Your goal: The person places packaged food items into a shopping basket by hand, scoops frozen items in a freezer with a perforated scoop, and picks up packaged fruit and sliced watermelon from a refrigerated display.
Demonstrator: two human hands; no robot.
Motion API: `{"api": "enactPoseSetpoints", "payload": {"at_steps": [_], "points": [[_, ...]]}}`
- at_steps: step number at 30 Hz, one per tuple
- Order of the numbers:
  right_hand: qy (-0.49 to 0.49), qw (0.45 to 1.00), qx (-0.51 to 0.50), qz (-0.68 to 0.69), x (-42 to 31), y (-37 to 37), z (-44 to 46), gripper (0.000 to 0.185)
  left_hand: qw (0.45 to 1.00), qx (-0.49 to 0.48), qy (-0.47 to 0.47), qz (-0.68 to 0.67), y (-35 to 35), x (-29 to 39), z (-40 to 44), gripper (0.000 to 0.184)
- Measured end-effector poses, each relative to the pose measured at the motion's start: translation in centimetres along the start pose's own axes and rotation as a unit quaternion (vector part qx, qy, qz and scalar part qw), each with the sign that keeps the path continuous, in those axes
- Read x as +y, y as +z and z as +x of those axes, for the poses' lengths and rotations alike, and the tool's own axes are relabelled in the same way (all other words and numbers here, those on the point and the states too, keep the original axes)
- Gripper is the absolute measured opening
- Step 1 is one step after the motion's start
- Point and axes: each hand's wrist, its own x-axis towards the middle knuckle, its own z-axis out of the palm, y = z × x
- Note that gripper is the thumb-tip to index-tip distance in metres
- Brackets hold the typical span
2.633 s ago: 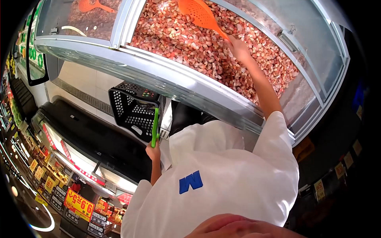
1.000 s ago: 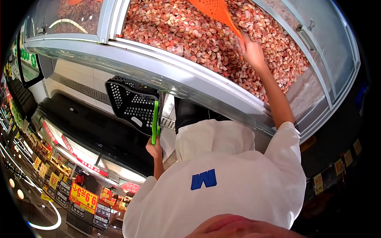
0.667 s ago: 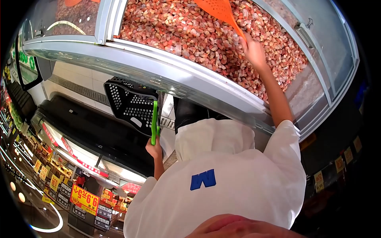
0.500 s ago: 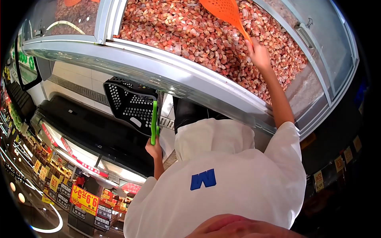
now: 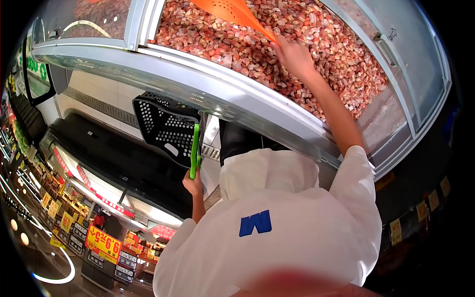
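My right hand (image 5: 295,59) is closed round the handle of an orange slotted scoop (image 5: 232,12), whose perforated head reaches toward the top edge of the view. Beneath it lies a thick bed of reddish-pink peeled shrimp (image 5: 237,54), apparently frozen, inside a chest freezer (image 5: 198,74). Down at my left side, my left hand (image 5: 193,184) grips the green handle (image 5: 195,151) of a black shopping basket (image 5: 166,128) with holes in its walls. No goods show inside the basket.
Sliding glass lids (image 5: 405,54) with metal frames flank the freezer opening. The freezer's front rim runs between my body and the shrimp. A long black case (image 5: 114,163) stands behind the basket, with a yellow price sign (image 5: 103,244) and lit shelves beyond.
My right hand and the orange scoop have moved left and a little up over the shrimp. My left hand still holds the basket in nearly the same place.
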Motion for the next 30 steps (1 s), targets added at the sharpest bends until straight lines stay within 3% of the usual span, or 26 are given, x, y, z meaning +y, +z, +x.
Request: {"api": "enactPoseSetpoints", "payload": {"at_steps": [7,18,22,30], "points": [[-0.029,0.999,0.022,-0.025,-2.7,0.5,2.2,0.018,1.000,-0.007,-0.015,0.012,-0.3,0.3,0.1,0.026],[-0.001,0.994,-0.096,-0.056,-3.5,-0.7,3.8,0.020,0.999,-0.005,-0.031,0.014,-0.5,0.6,0.2,0.028],[0.002,0.994,-0.091,-0.056,-1.9,0.0,2.8,0.020,1.000,0.003,-0.019,0.018,-0.5,0.4,0.2,0.028],[0.066,0.990,-0.105,0.068,-0.4,-2.3,1.5,0.020,1.000,0.008,-0.017,0.023,-0.9,0.9,0.3,0.029]]}}
